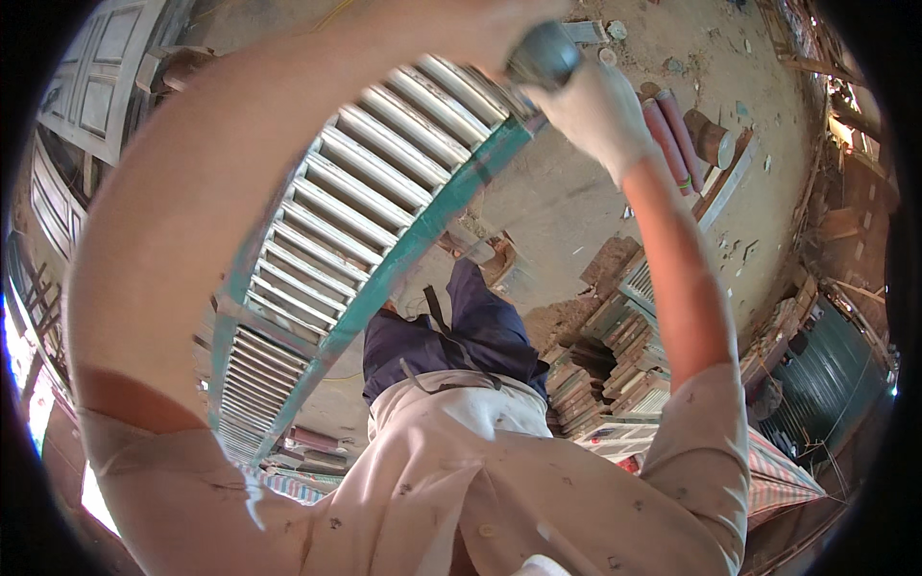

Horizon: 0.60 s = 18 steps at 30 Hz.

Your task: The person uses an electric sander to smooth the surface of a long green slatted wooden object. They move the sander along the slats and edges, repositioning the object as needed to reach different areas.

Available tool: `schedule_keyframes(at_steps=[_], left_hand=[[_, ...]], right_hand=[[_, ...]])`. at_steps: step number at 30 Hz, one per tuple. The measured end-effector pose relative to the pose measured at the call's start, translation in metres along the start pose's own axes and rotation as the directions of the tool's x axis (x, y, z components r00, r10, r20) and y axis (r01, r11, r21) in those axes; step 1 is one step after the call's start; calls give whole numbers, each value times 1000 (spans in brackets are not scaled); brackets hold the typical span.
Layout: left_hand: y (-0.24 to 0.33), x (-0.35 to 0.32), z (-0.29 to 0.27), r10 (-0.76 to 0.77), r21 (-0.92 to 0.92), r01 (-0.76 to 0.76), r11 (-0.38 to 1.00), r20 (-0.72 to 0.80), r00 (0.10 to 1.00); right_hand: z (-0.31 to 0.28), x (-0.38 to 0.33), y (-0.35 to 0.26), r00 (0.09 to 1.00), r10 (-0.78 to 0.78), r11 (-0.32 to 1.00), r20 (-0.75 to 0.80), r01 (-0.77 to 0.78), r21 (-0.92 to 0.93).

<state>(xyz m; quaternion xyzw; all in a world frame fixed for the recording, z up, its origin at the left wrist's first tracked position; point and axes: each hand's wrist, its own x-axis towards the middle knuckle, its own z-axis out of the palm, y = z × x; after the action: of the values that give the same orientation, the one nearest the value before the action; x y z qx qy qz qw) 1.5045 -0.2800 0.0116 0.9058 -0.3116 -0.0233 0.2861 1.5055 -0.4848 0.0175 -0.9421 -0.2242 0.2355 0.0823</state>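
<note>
A: Hands, count and grip?
B: Two. Right hand (600,120), one pale glove on it, fingers closed around one dark rounded tool (544,56). Left hand (495,34) is blurred and cut by the top edge, right by the tool; can't tell if it grips or how far open.
A: Where's the tool?
B: Top of view, near the far end of one louvred shutter (408,252). Contact with the shutter: can't tell.
A: Shutter details?
B: One green frame, two slatted sections visible, whitish slats (351,218). Left arm crosses in front, so no firm slat count. It runs diagonally, left of the person's legs.
A: Rest?
B: Right side: two pinkish tubes (680,139) side by side, one short log (709,142) just beside them, one pile of boards (629,350), too jumbled to count. One dark corrugated sheet (836,370) far right. Upper left, at least one grey panelled door (96,86).
</note>
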Motion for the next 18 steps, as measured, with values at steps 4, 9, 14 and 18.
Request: schedule_keyframes(at_steps=[4, 9, 14, 18], left_hand=[[-49, -34, -53, -116, 143, 115, 983, -1, 993], [-62, -46, -73, -193, 275, 191, 942, -20, 981], [-20, -12, -22, -59, 108, 70, 992, -97, 994], [35, -8, 13, -379, 42, 388, 921, -146, 914]], right_hand=[[-1, 56, -43, 994, -110, 990, 13, 111, -87], [7, 74, -56, 977, -180, 979, -111, 189, 76], [5, 8, 17, 984, -133, 988, -121, 141, 64], [3, -15, 30, 868, -278, 933, -411, 346, 100]])
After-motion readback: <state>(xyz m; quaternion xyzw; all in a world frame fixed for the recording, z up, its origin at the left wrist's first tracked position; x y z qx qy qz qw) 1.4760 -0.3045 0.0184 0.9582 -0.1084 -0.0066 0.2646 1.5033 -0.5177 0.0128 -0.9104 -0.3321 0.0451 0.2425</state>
